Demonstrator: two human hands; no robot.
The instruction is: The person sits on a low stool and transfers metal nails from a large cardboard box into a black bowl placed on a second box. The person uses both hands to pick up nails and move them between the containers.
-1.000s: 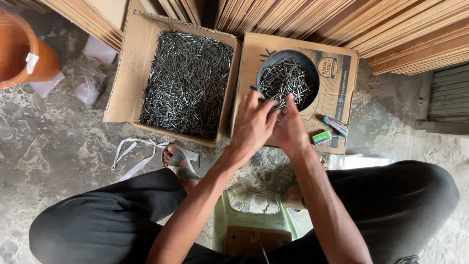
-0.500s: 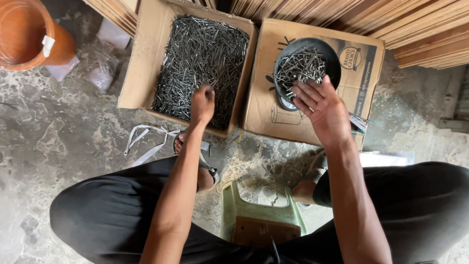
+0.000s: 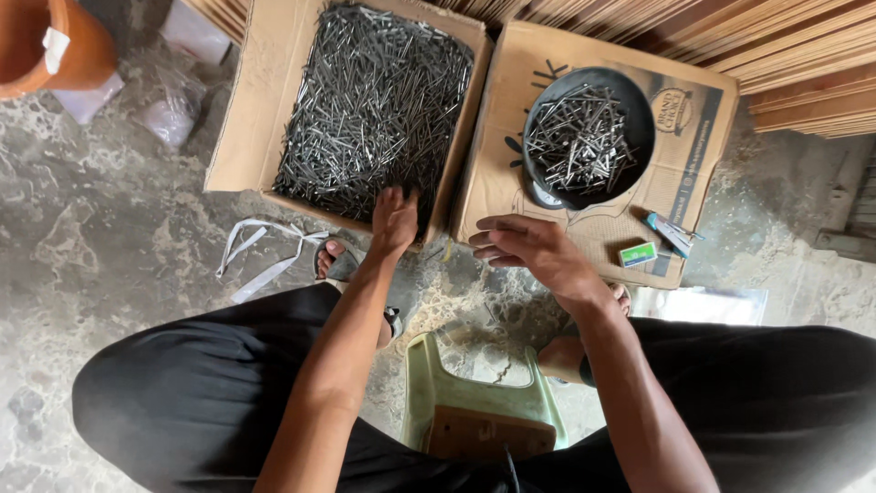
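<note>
A cardboard box (image 3: 239, 137) filled with dark nails (image 3: 374, 100) lies on the floor ahead of me. My left hand (image 3: 394, 222) reaches into its near edge with the fingers curled down into the nails. To the right, a black round pan (image 3: 639, 128) holding a smaller heap of nails (image 3: 579, 137) rests on a flattened cardboard box (image 3: 511, 183). My right hand (image 3: 529, 251) hovers over the near edge of that cardboard. Its fingers are stretched out to the left and nothing is in them.
A green plastic stool (image 3: 484, 411) stands between my knees. A small green box (image 3: 637, 254) and a blue tool (image 3: 671, 233) lie on the cardboard. There is an orange bucket (image 3: 46, 46) at top left, white strapping (image 3: 265, 260) on the floor and wooden slats (image 3: 730, 36) behind.
Both hands were together at the pan a second ago. The left hand moved over into the box of nails, and the right hand drew back from the pan toward me.
</note>
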